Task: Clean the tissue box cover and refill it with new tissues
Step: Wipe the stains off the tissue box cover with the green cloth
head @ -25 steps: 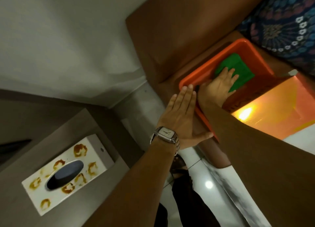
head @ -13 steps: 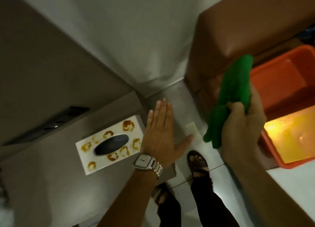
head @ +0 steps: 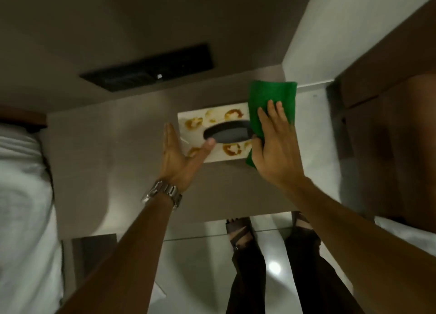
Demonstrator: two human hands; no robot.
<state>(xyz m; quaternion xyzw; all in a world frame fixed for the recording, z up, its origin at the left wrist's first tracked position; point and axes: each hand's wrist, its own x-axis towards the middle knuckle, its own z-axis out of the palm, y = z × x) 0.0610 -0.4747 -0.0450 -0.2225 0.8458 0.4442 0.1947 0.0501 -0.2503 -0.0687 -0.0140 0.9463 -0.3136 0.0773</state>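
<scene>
A white tissue box cover with orange-brown stains and a dark oval slot lies on the grey bedside table. My right hand holds a green cloth flat over the cover's right end. My left hand is open at the cover's left side, fingers straight, thumb tip resting at the edge of the slot. A metal watch is on my left wrist. The cover's right edge is hidden by the cloth.
A black panel is set in the wall behind the table. White bedding lies at the left, a brown headboard at the right. My sandalled feet stand on the glossy tiled floor.
My right hand has carried the green cloth from beside the orange tub over onto the cover's right end. My left hand moved to the cover's left side. The view swung left; the tub is out of sight.
</scene>
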